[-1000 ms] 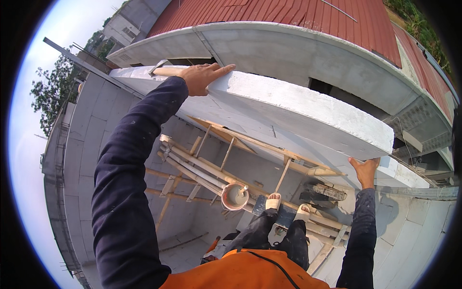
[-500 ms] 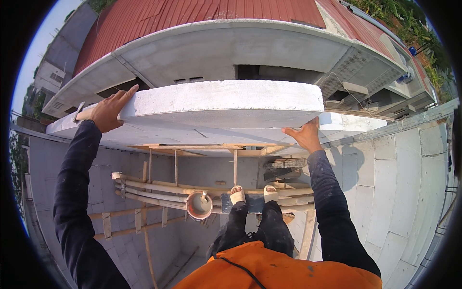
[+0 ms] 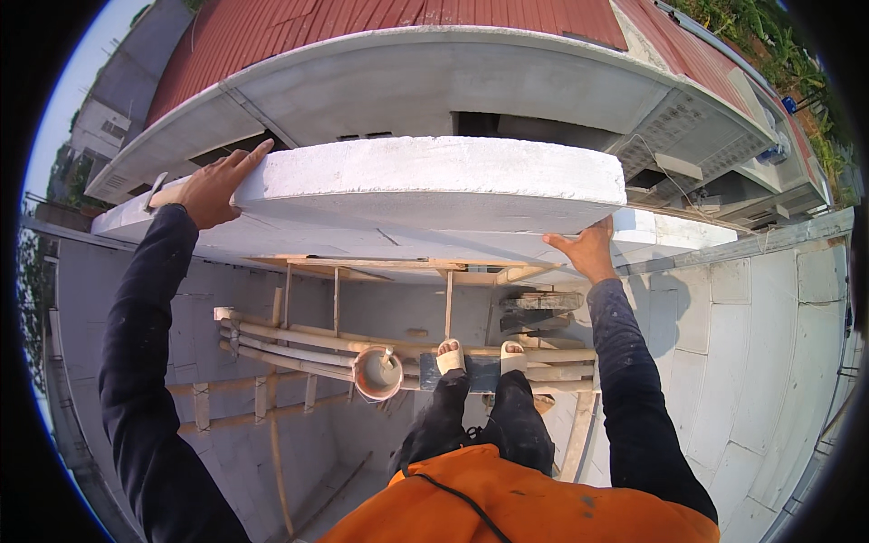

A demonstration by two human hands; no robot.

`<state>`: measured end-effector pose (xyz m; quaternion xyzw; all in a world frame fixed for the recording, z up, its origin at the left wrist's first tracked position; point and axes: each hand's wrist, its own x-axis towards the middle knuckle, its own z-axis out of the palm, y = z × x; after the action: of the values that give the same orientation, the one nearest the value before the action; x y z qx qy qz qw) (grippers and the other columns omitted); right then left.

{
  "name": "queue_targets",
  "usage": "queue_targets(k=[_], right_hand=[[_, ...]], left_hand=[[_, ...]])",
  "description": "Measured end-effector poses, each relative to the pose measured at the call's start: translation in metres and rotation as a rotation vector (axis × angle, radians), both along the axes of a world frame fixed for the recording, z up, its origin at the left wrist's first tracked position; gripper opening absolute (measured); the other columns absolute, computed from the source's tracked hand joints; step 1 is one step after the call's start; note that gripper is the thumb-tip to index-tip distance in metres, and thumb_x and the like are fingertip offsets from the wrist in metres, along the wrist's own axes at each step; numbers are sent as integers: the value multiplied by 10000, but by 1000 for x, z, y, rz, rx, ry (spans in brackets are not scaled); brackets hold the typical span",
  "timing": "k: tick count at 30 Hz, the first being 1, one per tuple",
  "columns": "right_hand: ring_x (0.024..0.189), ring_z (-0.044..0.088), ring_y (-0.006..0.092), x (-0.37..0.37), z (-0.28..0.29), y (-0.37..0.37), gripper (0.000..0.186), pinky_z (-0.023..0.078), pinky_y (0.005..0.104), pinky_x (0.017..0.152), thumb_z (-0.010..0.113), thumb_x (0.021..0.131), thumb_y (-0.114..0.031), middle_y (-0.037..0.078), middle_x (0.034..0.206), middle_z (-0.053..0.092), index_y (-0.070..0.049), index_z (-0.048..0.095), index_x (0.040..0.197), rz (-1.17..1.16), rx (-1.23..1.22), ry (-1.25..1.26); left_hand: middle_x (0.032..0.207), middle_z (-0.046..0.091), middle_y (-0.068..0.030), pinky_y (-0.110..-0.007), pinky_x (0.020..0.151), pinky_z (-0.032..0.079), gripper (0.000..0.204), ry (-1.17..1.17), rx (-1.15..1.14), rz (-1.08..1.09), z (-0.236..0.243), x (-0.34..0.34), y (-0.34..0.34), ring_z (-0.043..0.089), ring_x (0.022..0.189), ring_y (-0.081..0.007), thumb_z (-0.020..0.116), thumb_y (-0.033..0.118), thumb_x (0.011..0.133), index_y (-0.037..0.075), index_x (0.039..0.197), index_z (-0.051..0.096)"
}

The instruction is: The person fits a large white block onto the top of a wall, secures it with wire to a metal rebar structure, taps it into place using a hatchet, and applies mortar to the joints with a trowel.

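Note:
A long white lightweight concrete block (image 3: 434, 172) lies on top of the white block wall (image 3: 362, 242) in front of me. My left hand (image 3: 215, 188) grips its left end, fingers over the upper edge and thumb against the near side. At the right end, my right hand (image 3: 588, 250) holds the lower corner; its thumb points left along the underside, and the other fingers are partly hidden by the block. Next to my left hand, a tool with a wooden handle (image 3: 167, 195) and a metal head rests on the wall top.
My sandalled feet stand on a dark board (image 3: 484, 373) over bamboo scaffold poles (image 3: 299, 351), high above the floor. A bucket (image 3: 377, 374) with a handled tool in it sits left of my feet. Another block wall (image 3: 742, 335) rises at right; a red roof (image 3: 380, 23) lies beyond.
The whole view has shifted slightly up and to the right. Both hands keep the same hold on the block, which shows no clear movement along the wall.

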<state>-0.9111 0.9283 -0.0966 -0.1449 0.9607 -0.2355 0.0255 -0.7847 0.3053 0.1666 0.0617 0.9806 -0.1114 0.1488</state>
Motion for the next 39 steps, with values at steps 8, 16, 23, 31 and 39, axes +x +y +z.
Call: queue_targets(k=[8, 16, 23, 31, 39], right_hand=[[1461, 435, 419, -3, 3, 11, 868, 95, 618, 1315, 912, 774, -602, 266, 1443, 615, -10, 698, 1372, 8, -58, -40], [1445, 456, 405, -1, 8, 7, 822, 91, 619, 1318, 888, 797, -614, 263, 1416, 628, -14, 724, 1335, 20, -29, -7], [1454, 451, 405, 1, 5, 6, 862, 80, 614, 1325, 881, 793, -639, 288, 1416, 616, 9, 718, 1338, 36, -36, 76], [1459, 443, 409, 2, 13, 4, 885, 75, 622, 1324, 876, 799, -648, 291, 1443, 593, 8, 698, 1365, 25, -8, -30], [1493, 406, 413, 2, 17, -4, 834, 74, 600, 1332, 873, 815, -615, 284, 1464, 583, -11, 702, 1364, 13, -10, -64]], left_hand=[[1378, 613, -196, -509, 1102, 553, 1337, -25, -34, 20, 6, -8, 12, 648, 1257, -441, 883, -6, 713, 218, 1759, 80], [1403, 606, -204, -515, 1078, 560, 1369, -3, -23, 0, 3, -3, 8, 648, 1252, -447, 889, -21, 689, 203, 1760, 66], [1397, 607, -202, -521, 1062, 558, 1375, 7, -10, -17, 2, -2, 4, 658, 1221, -458, 888, -15, 686, 205, 1760, 58], [1437, 598, -213, -517, 1087, 556, 1374, 27, -22, -12, 0, -2, 6, 649, 1258, -464, 862, -26, 686, 219, 1764, 46], [1469, 592, -227, -489, 1131, 560, 1350, 15, -18, 24, -6, 5, -1, 641, 1309, -430, 866, -7, 702, 224, 1765, 66]])
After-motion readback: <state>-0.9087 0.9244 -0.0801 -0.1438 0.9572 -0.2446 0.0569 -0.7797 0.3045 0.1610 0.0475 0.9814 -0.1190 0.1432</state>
